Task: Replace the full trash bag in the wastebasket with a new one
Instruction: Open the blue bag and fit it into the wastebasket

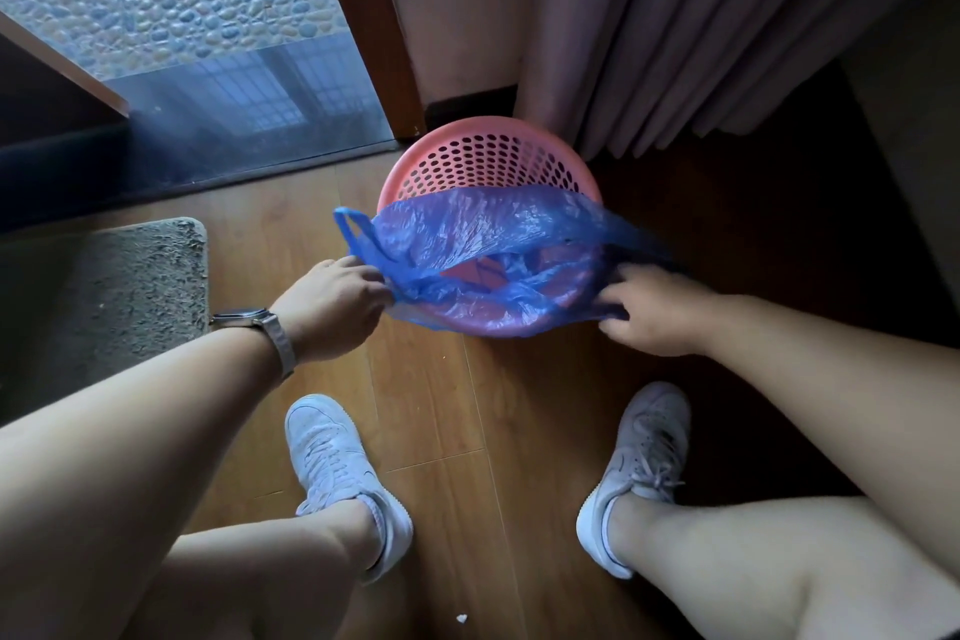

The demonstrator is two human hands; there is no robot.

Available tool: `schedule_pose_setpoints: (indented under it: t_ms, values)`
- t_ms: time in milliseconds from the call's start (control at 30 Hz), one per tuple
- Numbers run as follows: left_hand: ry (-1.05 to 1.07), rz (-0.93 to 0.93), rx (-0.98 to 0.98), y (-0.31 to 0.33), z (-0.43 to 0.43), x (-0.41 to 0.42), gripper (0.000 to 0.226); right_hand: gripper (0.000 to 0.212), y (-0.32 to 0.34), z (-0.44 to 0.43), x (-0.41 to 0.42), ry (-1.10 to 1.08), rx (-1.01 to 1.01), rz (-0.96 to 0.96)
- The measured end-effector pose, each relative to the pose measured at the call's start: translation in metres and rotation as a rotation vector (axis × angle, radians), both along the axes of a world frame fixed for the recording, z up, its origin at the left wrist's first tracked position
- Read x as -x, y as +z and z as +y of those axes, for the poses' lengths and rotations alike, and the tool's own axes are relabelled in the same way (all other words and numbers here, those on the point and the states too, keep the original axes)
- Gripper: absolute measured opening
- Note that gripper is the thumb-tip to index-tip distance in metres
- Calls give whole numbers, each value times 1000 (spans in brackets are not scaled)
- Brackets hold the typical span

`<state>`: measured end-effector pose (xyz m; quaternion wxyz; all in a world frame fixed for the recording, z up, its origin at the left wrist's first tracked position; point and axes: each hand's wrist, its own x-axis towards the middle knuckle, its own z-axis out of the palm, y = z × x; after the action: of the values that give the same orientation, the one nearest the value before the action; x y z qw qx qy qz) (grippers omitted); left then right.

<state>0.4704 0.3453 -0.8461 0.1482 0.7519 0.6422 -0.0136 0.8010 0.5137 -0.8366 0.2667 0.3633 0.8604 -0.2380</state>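
Note:
A pink perforated wastebasket (485, 156) stands on the wooden floor against the wall. A thin blue plastic trash bag (483, 234) is stretched over its near half, with the bag's mouth partly open and a handle loop sticking out at the left. My left hand (332, 307), with a watch on its wrist, grips the bag's left edge at the basket's rim. My right hand (660, 312) holds the bag's right edge by the rim. The far half of the basket's inner wall is uncovered.
A pink curtain (701, 31) hangs just behind and to the right of the basket. A brown door frame (374, 21) and a glass door (208, 42) stand at the back left. A grey mat (119, 296) lies on the left. My feet in white sneakers (337, 468) are planted in front.

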Motion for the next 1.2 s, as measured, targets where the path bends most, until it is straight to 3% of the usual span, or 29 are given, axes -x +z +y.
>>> schedule_pose_setpoints:
  t_ms: [100,167,233,333,400,467,700,900,1200]
  values:
    - [422,-247,29,4,10,-8,7,32,1,2,10,-427,133,251]
    - [727,-380,74,4,20,-10,10,28,-2,6,18,-662,210,394]
    - [919,-529,112,1,28,-11,22,37,-7,7,25,-806,266,443]
    - [1010,-649,109,-4,38,-18,36,55,-16,6,37,-941,292,429]
    - [1048,-658,86,-6,42,-25,35,74,-25,5,43,-1027,315,427]
    - [1093,-650,78,-7,45,-29,31,80,-38,6,45,-1071,319,418]
    - [1058,-613,118,-1,44,-31,32,76,-56,11,52,-1065,198,305]
    - [1041,-484,83,2,33,-8,11,36,-30,2,47,-786,124,195]
    - [1194,-734,239,2,32,-7,24,21,-3,6,44,-581,228,167]
